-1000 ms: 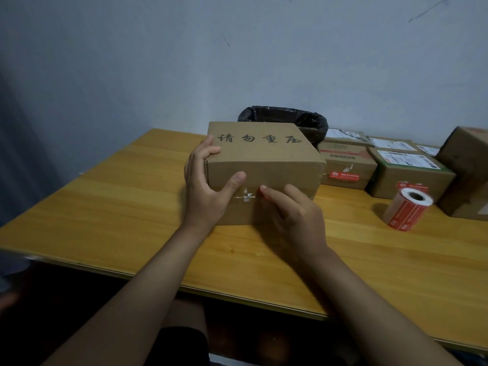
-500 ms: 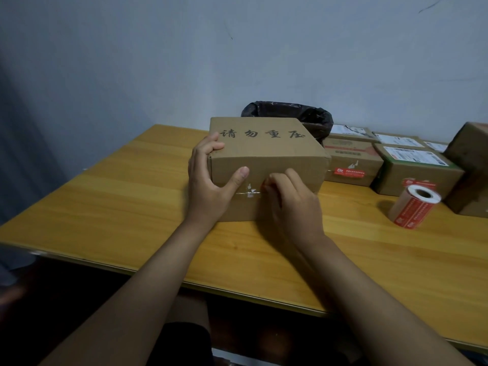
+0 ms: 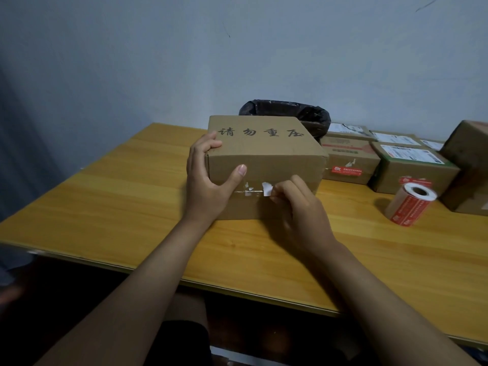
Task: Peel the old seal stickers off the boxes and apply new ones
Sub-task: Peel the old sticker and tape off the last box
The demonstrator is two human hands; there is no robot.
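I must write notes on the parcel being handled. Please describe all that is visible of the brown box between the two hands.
The box is plain brown cardboard, wide and low, resting flat on the wooden table. Black Chinese characters run across its top. On the front seam sit torn white sticker remains. The left hand holds its left corner, thumb on the front. The right hand pinches the lifted sticker piece.

I see the cardboard box (image 3: 266,165) sitting on the table (image 3: 105,207), near its middle, in front of me. My left hand (image 3: 208,178) is on its left corner, my right hand (image 3: 295,204) at its front face. Behind it stands a bin (image 3: 287,112). To the right sit other boxes (image 3: 380,157), with the sticker roll (image 3: 409,202) in front of them.
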